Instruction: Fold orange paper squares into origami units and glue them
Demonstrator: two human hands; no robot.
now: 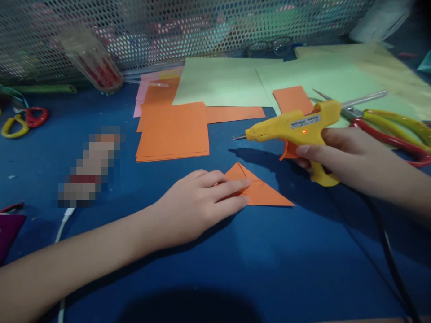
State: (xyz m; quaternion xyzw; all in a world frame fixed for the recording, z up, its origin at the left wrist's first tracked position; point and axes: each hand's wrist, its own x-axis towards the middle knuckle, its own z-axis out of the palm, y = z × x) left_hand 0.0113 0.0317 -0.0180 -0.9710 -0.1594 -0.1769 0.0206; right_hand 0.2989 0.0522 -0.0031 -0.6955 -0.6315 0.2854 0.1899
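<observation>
My left hand (205,199) lies with its fingers stretched out over a folded orange paper triangle (267,193), pressing it against the blue table. The fingers cover the triangle's left part. In my right hand (343,152) is a yellow hot glue gun (292,125), gripped by its handle near the orange trigger. Its metal nozzle points left, above the table and a little beyond the triangle's top corner. A small orange light glows on its side, and a clear glue stick (365,98) sticks out of its back.
Orange paper squares (173,134) lie left of the nozzle, with pale green sheets (225,83) behind. Large red-and-yellow scissors (387,130) rest beyond my right hand. Smaller scissors (25,121), a jar (94,63) and a pixelated object with a white cable (89,170) are on the left.
</observation>
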